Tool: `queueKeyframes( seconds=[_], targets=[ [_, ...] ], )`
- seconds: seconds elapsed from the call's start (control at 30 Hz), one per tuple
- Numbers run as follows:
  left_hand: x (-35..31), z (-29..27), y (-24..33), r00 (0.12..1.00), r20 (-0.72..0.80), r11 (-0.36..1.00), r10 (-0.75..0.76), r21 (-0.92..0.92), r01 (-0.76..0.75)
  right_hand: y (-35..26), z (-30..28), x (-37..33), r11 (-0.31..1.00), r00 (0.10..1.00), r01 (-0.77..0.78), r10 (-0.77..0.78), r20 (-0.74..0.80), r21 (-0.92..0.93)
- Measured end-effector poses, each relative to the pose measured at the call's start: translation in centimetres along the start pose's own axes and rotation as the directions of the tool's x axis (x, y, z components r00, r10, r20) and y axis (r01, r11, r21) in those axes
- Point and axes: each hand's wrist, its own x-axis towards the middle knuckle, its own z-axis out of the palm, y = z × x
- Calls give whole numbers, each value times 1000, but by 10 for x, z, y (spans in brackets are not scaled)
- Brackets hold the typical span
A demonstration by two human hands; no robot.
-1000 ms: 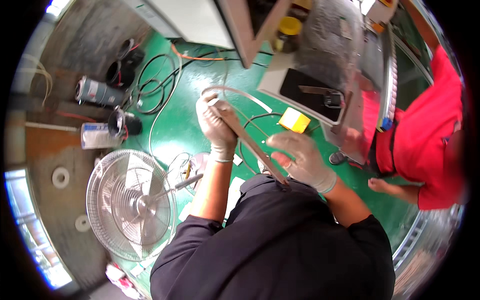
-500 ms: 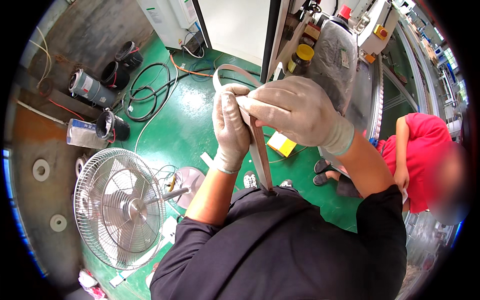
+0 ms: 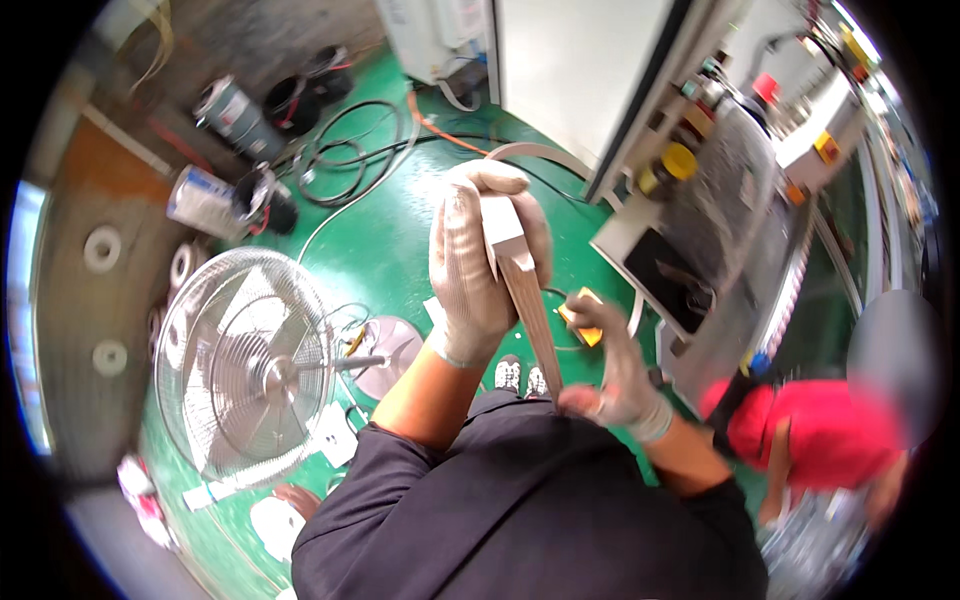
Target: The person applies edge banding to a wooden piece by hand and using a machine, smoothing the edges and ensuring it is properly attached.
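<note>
My left hand (image 3: 470, 265), in a pale knit glove, is closed around the upper end of a long narrow wood-grain board (image 3: 538, 325). The board's white end (image 3: 503, 222) faces up between thumb and fingers, and its lower end reaches down to my shirt. A thin pale band (image 3: 545, 150) curves away behind the hand; where it joins the board is hidden. My right hand (image 3: 622, 378), gloved too and slightly blurred, is off the upper end. Its fingers are spread with nothing in them, the thumb close beside the board's lower part; I cannot tell whether they touch.
A large standing fan (image 3: 245, 365) is at the left. Cables (image 3: 350, 150) and several buckets (image 3: 290, 105) lie beyond it on the green floor. A machine with a dark screen (image 3: 665, 280) stands at the right, near a person in red (image 3: 820, 430). A yellow box (image 3: 590, 318) is on the floor.
My right hand has let go of the board's upper end and moved down toward me, its fingers now spread. The left hand keeps its grip. The whole view has shifted and turned.
</note>
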Motion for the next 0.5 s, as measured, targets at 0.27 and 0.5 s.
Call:
queueKeyframes(
  seconds=[0.27,0.5],
  targets=[
    [-15,60,81,976,5,975,220,-36,-219,36,46,-16,905,871,-63,-155,465,421],
    [20,22,91,952,88,951,294,76,-301,70,87,51,901,904,92,-254,345,424]
  ],
)
